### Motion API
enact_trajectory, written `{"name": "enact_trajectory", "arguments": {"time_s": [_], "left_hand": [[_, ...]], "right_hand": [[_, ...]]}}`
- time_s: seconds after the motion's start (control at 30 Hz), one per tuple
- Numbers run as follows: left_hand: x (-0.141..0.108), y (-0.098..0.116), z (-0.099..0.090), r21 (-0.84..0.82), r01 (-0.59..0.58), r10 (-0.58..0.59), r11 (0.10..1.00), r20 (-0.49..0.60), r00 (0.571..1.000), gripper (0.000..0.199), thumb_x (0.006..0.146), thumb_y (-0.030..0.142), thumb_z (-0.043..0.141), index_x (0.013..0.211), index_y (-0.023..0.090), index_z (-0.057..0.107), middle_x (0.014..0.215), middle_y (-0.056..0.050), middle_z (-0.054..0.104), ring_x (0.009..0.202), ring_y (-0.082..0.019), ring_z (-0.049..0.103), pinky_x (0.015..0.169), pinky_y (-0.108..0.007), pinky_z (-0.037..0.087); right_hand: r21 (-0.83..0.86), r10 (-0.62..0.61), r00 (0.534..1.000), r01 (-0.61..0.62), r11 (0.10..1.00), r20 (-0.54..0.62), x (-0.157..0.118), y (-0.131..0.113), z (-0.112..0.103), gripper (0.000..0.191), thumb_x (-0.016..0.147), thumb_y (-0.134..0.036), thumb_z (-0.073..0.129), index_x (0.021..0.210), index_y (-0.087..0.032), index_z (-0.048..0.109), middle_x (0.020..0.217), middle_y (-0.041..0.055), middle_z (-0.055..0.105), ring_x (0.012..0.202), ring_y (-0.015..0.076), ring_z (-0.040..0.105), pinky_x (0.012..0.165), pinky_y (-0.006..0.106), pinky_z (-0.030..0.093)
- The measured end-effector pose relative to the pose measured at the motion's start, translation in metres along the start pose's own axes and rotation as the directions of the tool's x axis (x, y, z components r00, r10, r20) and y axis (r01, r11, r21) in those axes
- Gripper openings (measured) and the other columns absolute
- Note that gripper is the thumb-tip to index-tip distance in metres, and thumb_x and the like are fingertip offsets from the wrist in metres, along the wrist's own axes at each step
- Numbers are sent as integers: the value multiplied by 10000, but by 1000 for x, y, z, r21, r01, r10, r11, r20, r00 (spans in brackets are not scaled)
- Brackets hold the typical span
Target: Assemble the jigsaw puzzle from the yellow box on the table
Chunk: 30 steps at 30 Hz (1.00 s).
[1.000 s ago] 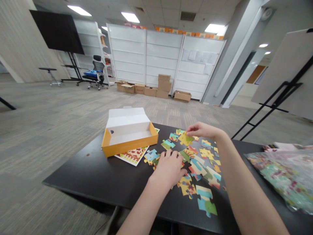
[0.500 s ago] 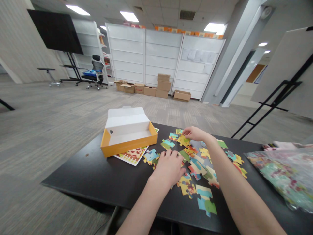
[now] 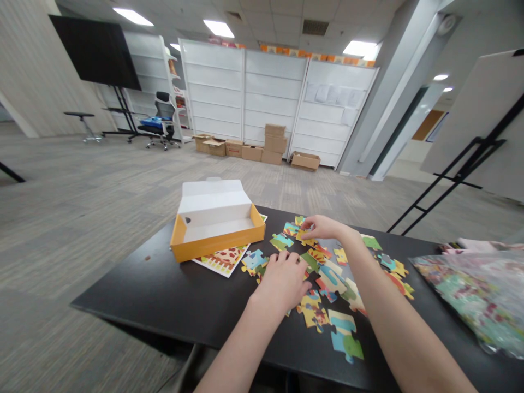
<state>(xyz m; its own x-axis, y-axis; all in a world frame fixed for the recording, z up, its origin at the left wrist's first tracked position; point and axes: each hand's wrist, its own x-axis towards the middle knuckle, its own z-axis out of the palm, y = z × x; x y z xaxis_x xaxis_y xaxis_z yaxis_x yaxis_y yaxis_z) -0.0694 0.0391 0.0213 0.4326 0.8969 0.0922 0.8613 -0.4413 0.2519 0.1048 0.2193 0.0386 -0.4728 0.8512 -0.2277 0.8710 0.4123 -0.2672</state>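
We saw the jigsaw pieces (image 3: 331, 280) scattered across the right half of the black desk (image 3: 123, 297), lower centre of the frame, with both hands among them. The left hand (image 3: 280, 284) lay palm down at the left side of the spread, its fingers (image 3: 286, 257) apart and resting over the pieces, a grip clamped on nothing we could see. The right hand (image 3: 323, 228) reached forward from the lower right, wrist low, its fingertips (image 3: 306, 224) drawn together at a yellow piece (image 3: 305, 237) near the top of the spread; we could not tell whether they pinched it or only touched it. Just left of the pieces sat an orange box tray (image 3: 216, 248) with its white flap (image 3: 213, 191) folded open, partly over a printed sheet (image 3: 223, 261). A plastic bag (image 3: 470, 300) lay at the right edge. We judged that a dragging palm could shove neighbouring pieces out of place, pieces near the front edge could slip off, and the right forearm (image 3: 393, 311) could hide those beneath it.
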Motion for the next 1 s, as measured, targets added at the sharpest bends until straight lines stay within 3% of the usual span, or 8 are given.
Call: {"name": "enact_trajectory", "arguments": {"time_s": [0.17, 0.33, 0.47, 0.67, 0.83, 1.0], "left_hand": [[-1, -1, 0, 12, -3, 3, 1000, 9, 1000, 351, 928, 434, 583, 1194, 215, 645, 1272, -110, 633, 1218, -317, 545, 1005, -481, 465], [-4, -6, -10, -14, 1, 0, 1000, 26, 1000, 348, 935, 415, 567, 1216, 216, 618, 1252, -102, 633, 1195, -304, 569, 1000, -461, 472], [-11, -23, -24, -17, 74, -75, 997, -8, 997, 361, 948, 389, 539, 1259, 213, 592, 1283, -106, 624, 1205, -297, 572, 1009, -442, 472], [-23, -51, -40, 72, 266, -270, 961, 50, 961, 342, 895, 243, 560, 1230, 195, 607, 1209, -133, 657, 1145, -305, 617, 935, -416, 503], [-26, -57, -39, 101, 337, -347, 936, 109, 931, 359, 859, 316, 624, 1196, 192, 623, 1137, -141, 677, 1090, -333, 663, 896, -437, 520], [-23, -58, -37, 124, 344, -355, 931, 76, 932, 348, 891, 323, 607, 1215, 196, 621, 1133, -137, 674, 1060, -328, 681, 877, -440, 526]], "right_hand": [[-109, 57, 998, -53, 993, 30, -4, -17, -1, 561, 608, -441, 865, 1097, -212, 713, 1128, 84, 733, 996, 270, 669, 793, 304, 498], [-93, 43, 996, -35, 995, 79, -5, -13, -2, 580, 576, -345, 872, 1118, -229, 702, 1152, 62, 717, 1001, 261, 666, 791, 298, 501], [-100, 45, 995, -36, 994, 91, -6, -8, -4, 596, 566, -285, 869, 1133, -222, 696, 1206, 74, 701, 1044, 273, 662, 845, 311, 506], [-124, 59, 991, -44, 991, 122, -5, -11, -3, 600, 555, -232, 865, 1132, -243, 701, 1223, 72, 700, 1061, 284, 667, 842, 326, 518], [-145, 87, 992, -73, 987, 90, -12, -18, -11, 569, 590, -248, 852, 1140, -227, 707, 1238, 97, 692, 1076, 300, 664, 862, 347, 519], [-89, -25, 998, 31, 996, 62, -26, -41, -26, 487, 680, -311, 805, 1145, -203, 707, 1211, 111, 698, 1051, 290, 667, 852, 344, 515]]}}
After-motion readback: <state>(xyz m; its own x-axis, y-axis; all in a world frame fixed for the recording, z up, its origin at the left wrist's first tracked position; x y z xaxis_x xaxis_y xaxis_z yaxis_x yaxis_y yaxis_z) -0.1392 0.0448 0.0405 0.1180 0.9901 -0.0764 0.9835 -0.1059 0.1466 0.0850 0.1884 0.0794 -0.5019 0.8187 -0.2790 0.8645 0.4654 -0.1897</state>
